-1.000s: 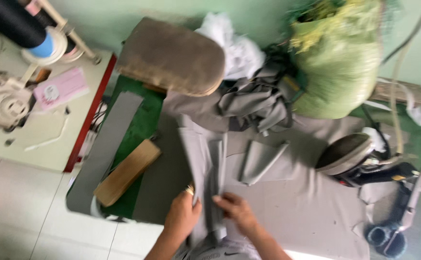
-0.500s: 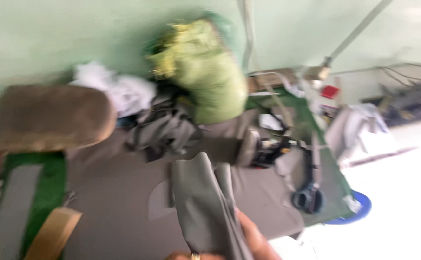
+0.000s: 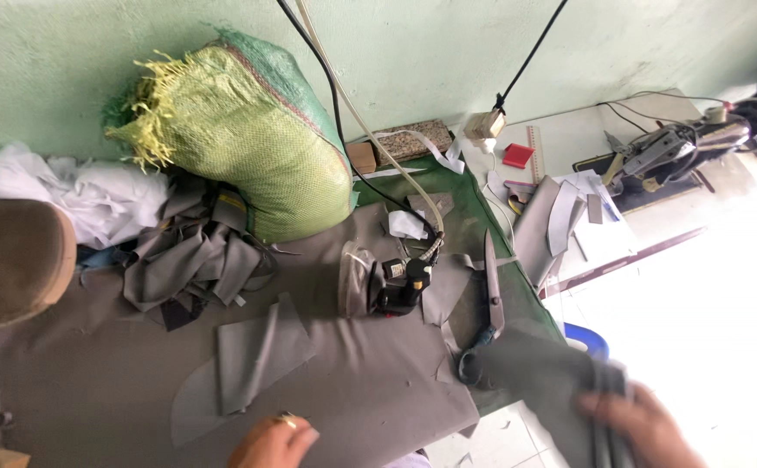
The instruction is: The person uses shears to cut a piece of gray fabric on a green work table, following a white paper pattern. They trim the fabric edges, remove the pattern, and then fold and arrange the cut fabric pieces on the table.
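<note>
Our right hand [image 3: 643, 425] grips a folded grey fabric piece [image 3: 552, 381] out past the table's right edge, beside the scissors [image 3: 487, 312], seemingly to carry it aside. Our left hand [image 3: 273, 442] rests loosely curled on the grey table cover [image 3: 352, 390], near cut grey pieces [image 3: 253, 355], holding nothing.

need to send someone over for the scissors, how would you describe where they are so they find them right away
Start at the big green woven sack against the wall and move right, past the steam iron, to the right edge of the grey-covered table. The scissors lie there, blades pointing toward the wall. They are long bare metal with dark blue handles, unlike the soft grey fabric pieces around them.
</note>
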